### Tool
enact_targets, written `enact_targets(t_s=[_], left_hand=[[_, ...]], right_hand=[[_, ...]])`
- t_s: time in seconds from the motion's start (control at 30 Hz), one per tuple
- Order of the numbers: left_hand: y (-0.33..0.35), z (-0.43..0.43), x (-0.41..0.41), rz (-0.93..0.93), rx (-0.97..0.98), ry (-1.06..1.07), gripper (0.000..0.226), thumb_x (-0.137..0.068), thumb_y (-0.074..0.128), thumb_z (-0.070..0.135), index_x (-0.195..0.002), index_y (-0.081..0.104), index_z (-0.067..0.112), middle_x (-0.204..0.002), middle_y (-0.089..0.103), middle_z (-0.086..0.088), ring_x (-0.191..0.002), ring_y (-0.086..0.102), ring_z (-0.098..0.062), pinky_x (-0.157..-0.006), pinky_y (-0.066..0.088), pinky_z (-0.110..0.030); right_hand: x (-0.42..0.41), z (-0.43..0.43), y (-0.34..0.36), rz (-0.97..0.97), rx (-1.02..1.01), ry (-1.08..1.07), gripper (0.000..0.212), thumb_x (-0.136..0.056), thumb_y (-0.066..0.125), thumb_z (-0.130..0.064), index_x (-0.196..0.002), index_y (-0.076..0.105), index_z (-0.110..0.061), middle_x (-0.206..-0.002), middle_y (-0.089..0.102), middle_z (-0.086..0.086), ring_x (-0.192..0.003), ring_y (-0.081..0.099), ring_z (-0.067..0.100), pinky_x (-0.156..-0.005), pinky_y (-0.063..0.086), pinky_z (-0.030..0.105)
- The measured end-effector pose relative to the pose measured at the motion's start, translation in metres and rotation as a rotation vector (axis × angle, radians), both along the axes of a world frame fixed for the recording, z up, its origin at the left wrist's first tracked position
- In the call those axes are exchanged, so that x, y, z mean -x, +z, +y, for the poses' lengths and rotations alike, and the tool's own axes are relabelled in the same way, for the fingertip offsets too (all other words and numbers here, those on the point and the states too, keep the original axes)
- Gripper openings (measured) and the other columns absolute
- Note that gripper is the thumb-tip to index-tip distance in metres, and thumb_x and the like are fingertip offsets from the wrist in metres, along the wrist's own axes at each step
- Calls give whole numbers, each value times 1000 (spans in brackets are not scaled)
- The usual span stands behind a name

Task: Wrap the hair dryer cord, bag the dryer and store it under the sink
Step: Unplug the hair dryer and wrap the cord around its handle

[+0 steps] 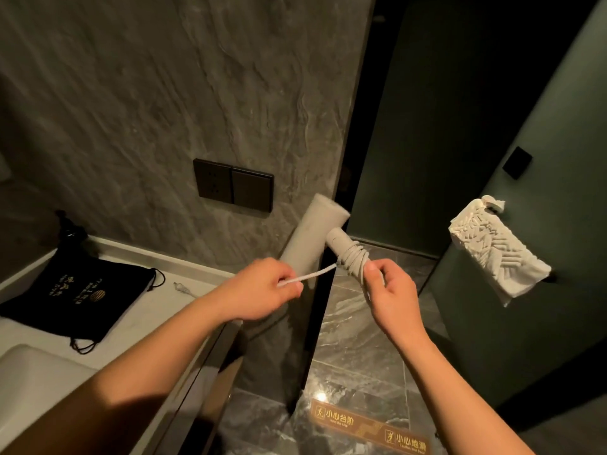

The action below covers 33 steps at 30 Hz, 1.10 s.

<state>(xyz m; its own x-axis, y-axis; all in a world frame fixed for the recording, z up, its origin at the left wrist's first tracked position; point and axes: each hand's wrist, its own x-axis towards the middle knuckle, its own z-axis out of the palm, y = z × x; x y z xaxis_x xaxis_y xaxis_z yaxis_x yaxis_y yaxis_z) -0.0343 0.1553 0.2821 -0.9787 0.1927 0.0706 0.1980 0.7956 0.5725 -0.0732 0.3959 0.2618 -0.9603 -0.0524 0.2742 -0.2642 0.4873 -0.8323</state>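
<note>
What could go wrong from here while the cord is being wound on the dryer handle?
The pale grey hair dryer hangs out over the dark tiled floor, held only at its wrapped handle by the right hand; a slip could drop it. The loose white cord pinched in the left hand may slacken the coils. The plug on the white counter could snag.

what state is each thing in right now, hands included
hair dryer: held up in the air, cord partly coiled on its handle
cord: several turns wound, a stretch pulled taut to the left
left hand: shut on the cord
right hand: grip on the wrapped handle
black bag: flat on the counter, drawstrings loose, dryer not in it
plug: lying on the counter
</note>
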Motion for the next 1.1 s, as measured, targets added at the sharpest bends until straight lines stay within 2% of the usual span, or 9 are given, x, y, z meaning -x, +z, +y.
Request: enact_targets(t_s=[0.13, 0.23, 0.33, 0.47, 0.6, 0.7, 0.77, 0.83, 1.1], left_hand=[[53, 1, -1, 224, 421, -64, 27, -96, 57, 43, -78, 63, 24, -78, 66, 3, -75, 61, -18, -61, 44, -34], [76, -2, 9, 234, 443, -120, 26, -88, 70, 48, -81, 71, 23, -79, 70, 7, -77, 63, -13, -63, 51, -35], [80, -8, 25, 130, 281, -167, 31, -73, 85, 47, -77, 75, 18, -68, 69, 4, -65, 60, -9, -59, 47, -29], [64, -20, 36, -23, -81, -180, 26, -72, 90, 32, -76, 78, 10, -65, 68, 4, -61, 56, -4, -60, 45, -18], [19, -27, 36, -167, -196, -155, 13, -85, 76, 5, -79, 80, 16, -74, 70, 3, -74, 65, -14, -77, 55, -32], [-19, -10, 13, -235, -517, -89, 17, -87, 66, 30, -80, 73, 16, -67, 64, 8, -64, 59, -11, -67, 51, -30], [-46, 1, -8, -279, -854, 83, 46, -87, 61, 46, -86, 72, 2, -63, 61, 3, -55, 54, -9, -54, 46, -22], [-74, 7, -26, -357, -956, 78, 35, -91, 67, 45, -97, 77, 12, -66, 60, 5, -58, 51, -9, -54, 42, -18], [-55, -6, -59, -255, -232, 60, 21, -101, 57, 24, -89, 74, 23, -59, 59, 11, -58, 52, -3, -63, 40, -26]], right_hand=[[-8, 1, -9, 4, -266, 148, 28, -101, 49, -34, -90, 65, -14, -73, 66, 2, -64, 57, 13, -57, 41, 31], [-14, 2, -9, -44, -303, 341, 26, -99, 53, -36, -85, 67, -19, -66, 63, -7, -58, 54, 4, -57, 40, 27], [-22, 3, -5, -220, -64, 579, 36, -95, 56, -41, -82, 67, -10, -60, 56, -3, -52, 47, 9, -53, 32, 30], [-26, 6, 4, -309, 243, 720, 49, -90, 60, -45, -89, 69, 3, -66, 55, 31, -53, 41, 38, -49, 28, 46], [-27, 6, 9, -361, 446, 769, 40, -90, 63, -36, -89, 73, 3, -69, 66, 17, -58, 58, 21, -50, 46, 22], [-29, 1, 9, -407, 649, 682, 31, -91, 54, -20, -92, 71, 6, -66, 64, 14, -53, 59, 14, -46, 45, 17], [-29, -1, 8, -385, 704, 579, 33, -91, 57, -20, -97, 68, 11, -66, 62, 16, -51, 58, 12, -44, 44, 17], [-28, -1, 4, -316, 641, 457, 33, -94, 59, -24, -97, 70, 7, -67, 61, 16, -49, 53, 12, -42, 38, 18], [-21, -3, -15, -61, -39, 27, 22, -101, 50, -29, -92, 66, -18, -75, 67, 6, -64, 58, 15, -57, 44, 31]])
